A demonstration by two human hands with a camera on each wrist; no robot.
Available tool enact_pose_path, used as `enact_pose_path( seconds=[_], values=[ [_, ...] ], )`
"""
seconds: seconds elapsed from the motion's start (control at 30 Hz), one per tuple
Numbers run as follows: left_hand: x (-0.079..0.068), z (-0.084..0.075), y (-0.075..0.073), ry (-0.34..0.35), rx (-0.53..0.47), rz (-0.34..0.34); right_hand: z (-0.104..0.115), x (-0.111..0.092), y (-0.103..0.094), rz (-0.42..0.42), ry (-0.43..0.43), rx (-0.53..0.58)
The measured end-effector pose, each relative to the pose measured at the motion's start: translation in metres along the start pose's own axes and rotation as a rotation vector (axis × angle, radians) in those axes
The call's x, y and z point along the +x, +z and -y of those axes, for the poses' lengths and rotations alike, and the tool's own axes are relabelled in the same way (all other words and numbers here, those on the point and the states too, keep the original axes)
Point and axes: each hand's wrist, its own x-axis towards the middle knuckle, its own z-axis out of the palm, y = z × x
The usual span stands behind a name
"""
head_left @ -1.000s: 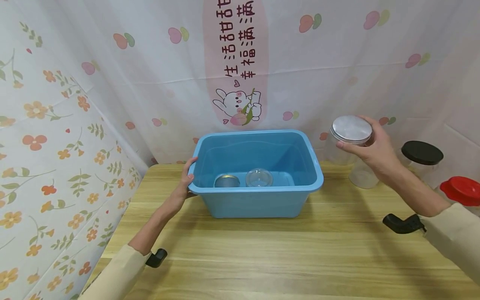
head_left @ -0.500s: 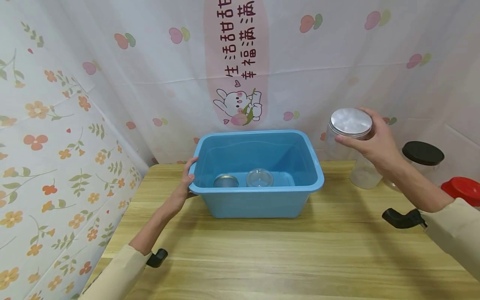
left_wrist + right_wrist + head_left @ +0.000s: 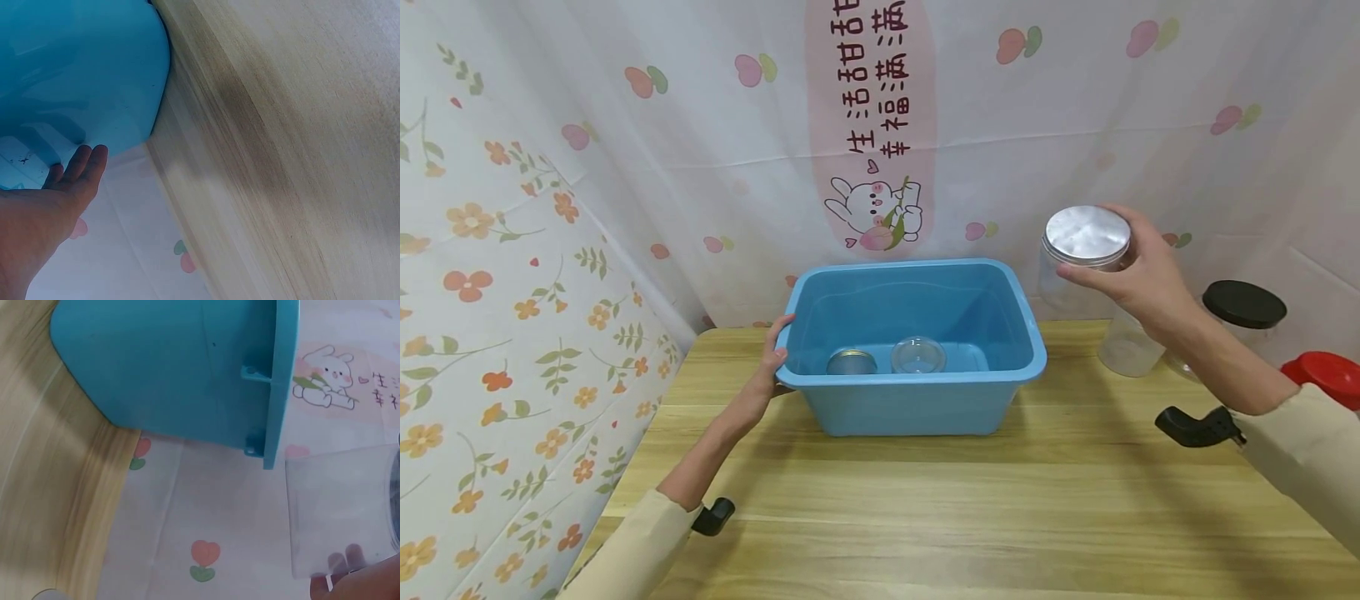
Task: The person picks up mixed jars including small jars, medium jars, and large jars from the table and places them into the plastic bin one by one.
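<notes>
My right hand (image 3: 1138, 271) grips a clear plastic jar with a silver lid (image 3: 1087, 233), raised above the table to the right of the blue bin (image 3: 917, 408). In the right wrist view, the see-through jar body (image 3: 337, 506) appears, with fingertips (image 3: 355, 556) against its side. The left hand (image 3: 771, 358) holds the bin's left rim, thumb at the top edge. Seen from the left wrist, its fingers (image 3: 78, 165) lie along the bin's outer wall. Inside the bin are a jar with a gold-edged grey lid (image 3: 852, 362) and a clear round container (image 3: 918, 357).
On the right of the wooden table (image 3: 880, 517) stand a clear jar (image 3: 1127, 346), a black-lidded jar (image 3: 1243, 305) and a red-lidded one (image 3: 1326, 375). A printed curtain (image 3: 700, 167) hangs behind the bin and along the sides.
My right hand has lifted the silver-lidded jar higher and shifted it slightly left. The left hand and the bin have stayed in place.
</notes>
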Motion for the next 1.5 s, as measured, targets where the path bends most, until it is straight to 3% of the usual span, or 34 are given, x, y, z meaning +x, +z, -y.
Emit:
enact_pose_path(
  seconds=[1.1,1.5],
  values=[
    [0.000,0.001,0.000,0.006,-0.022,0.014,0.031,0.007,0.024,0.010,-0.053,-0.053],
    [0.001,0.002,0.000,0.005,-0.007,0.003,0.048,0.014,0.043,0.049,-0.183,-0.210]
  ],
)
